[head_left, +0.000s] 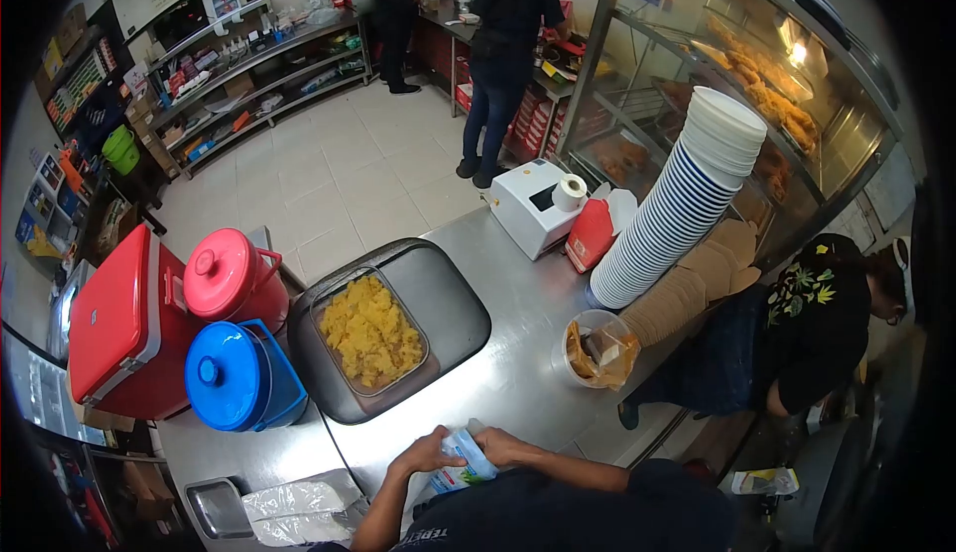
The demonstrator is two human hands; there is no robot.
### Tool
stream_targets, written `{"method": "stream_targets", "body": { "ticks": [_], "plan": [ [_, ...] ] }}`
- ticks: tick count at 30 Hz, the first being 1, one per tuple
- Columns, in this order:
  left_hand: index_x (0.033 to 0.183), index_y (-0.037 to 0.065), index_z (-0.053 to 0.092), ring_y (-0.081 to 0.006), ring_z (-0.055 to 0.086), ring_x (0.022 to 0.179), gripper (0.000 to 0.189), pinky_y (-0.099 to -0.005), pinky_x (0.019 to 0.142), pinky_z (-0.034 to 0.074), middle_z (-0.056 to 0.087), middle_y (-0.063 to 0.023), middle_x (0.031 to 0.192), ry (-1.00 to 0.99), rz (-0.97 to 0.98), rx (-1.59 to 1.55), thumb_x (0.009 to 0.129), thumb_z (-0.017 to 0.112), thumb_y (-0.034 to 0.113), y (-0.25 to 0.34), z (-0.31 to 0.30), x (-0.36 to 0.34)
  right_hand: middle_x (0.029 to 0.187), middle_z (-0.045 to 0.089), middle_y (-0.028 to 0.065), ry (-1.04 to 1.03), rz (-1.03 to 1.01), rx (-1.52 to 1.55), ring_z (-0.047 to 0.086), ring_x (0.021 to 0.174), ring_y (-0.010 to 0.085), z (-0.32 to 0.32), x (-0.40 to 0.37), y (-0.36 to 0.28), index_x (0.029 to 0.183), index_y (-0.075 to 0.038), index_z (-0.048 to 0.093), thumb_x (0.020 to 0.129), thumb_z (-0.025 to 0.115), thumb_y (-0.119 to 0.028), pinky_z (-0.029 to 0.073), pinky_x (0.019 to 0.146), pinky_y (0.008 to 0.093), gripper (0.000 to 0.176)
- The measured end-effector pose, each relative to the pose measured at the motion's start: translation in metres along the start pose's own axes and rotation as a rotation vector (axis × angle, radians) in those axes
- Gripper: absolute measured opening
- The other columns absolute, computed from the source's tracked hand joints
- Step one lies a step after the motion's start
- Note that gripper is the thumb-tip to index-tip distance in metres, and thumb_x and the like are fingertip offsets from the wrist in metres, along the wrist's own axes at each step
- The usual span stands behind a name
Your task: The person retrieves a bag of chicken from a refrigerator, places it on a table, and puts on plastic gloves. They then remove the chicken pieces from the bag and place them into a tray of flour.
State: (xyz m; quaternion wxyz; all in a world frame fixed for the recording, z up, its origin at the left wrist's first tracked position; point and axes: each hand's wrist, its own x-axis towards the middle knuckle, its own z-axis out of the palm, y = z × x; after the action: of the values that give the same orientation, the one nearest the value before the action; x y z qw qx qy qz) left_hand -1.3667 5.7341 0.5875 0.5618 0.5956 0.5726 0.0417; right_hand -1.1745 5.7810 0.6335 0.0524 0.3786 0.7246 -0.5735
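Observation:
Close to my body, at the counter's near edge, both hands grip a blue and white plastic packet (468, 459) with some green print. My left hand (430, 451) is closed on its left side, thumb on the front. Fingers of my right hand (496, 445) are closed at its upper right edge. What the packet contains cannot be seen. Beyond my hands, a clear rectangular container (426, 345) of yellow crumbly food (366, 331) sits on a dark tray (463, 288).
Left stand a blue lidded bucket (224, 378), a pink lidded bucket (221, 273) and a red cooler box (115, 313). To the right are a tub (596, 353), a tall cup stack (677, 199) and a white label printer (528, 204). A person (797, 323) bends at right.

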Motion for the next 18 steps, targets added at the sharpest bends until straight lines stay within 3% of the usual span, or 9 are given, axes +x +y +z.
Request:
{"method": "stream_targets", "body": {
  "ticks": [4,6,7,9,15,18],
  "plan": [
    [0.114,-0.004,0.040,-0.0310,0.056,0.094,0.085,-0.0350,0.080,0.044,0.057,-0.0219,0.097,0.023,-0.076,-0.073,0.056,0.075,0.047,0.001,-0.008,-0.002,0.087,0.063,0.0124,0.063,0.106,0.278,0.060,0.082,0.0163,0.014,0.014,0.030,0.094,0.001,0.061,0.071,0.065,-0.013,0.046,0.071,0.0280,0.026],
    [0.114,-0.004,0.040,-0.0299,0.057,0.092,0.084,-0.0344,0.078,0.045,0.057,-0.0221,0.096,0.105,-0.089,-0.026,0.056,0.076,0.045,0.004,-0.013,0.001,0.083,0.062,0.0101,0.208,0.075,0.616,0.059,0.077,0.0120,0.011,0.019,0.039,0.091,0.001,0.057,0.076,0.061,-0.007,0.045,0.066,0.0240,0.017],
    [0.113,-0.003,0.042,-0.0288,0.057,0.092,0.082,-0.0344,0.079,0.044,0.058,-0.0208,0.097,0.111,-0.080,-0.073,0.056,0.077,0.044,0.005,-0.014,0.002,0.083,0.062,0.0101,0.202,0.076,0.606,0.059,0.077,0.0120,0.011,0.019,0.043,0.091,0.001,0.057,0.076,0.061,-0.007,0.045,0.066,0.0240,0.017],
    [0.113,-0.003,0.043,-0.0286,0.056,0.093,0.081,-0.0344,0.080,0.044,0.058,-0.0200,0.098,0.071,-0.049,-0.102,0.057,0.076,0.044,-0.004,-0.010,0.011,0.079,0.059,0.0066,0.415,-0.023,0.572,0.054,0.068,0.0108,0.015,0.017,0.045,0.096,-0.001,0.049,0.083,0.056,-0.010,0.043,0.060,0.0226,0.018],
    [0.117,-0.004,0.042,-0.0293,0.050,0.104,0.085,-0.0334,0.088,0.039,0.053,-0.0209,0.109,-0.114,-0.018,-0.055,0.057,0.075,0.046,-0.017,0.003,0.025,0.080,0.053,0.0038,0.219,-0.131,0.678,0.050,0.070,0.0086,-0.012,-0.006,0.053,0.101,-0.003,0.042,0.084,0.054,-0.009,0.042,0.063,0.0220,0.022],
    [0.117,-0.003,0.043,-0.0302,0.049,0.106,0.089,-0.0336,0.089,0.038,0.052,-0.0209,0.111,-0.079,0.000,0.020,0.055,0.074,0.052,-0.024,0.009,0.031,0.082,0.053,0.0043,0.088,-0.190,0.763,0.051,0.072,0.0096,-0.018,-0.011,0.063,0.102,-0.002,0.041,0.083,0.055,-0.008,0.043,0.066,0.0230,0.025]
  ]
}}
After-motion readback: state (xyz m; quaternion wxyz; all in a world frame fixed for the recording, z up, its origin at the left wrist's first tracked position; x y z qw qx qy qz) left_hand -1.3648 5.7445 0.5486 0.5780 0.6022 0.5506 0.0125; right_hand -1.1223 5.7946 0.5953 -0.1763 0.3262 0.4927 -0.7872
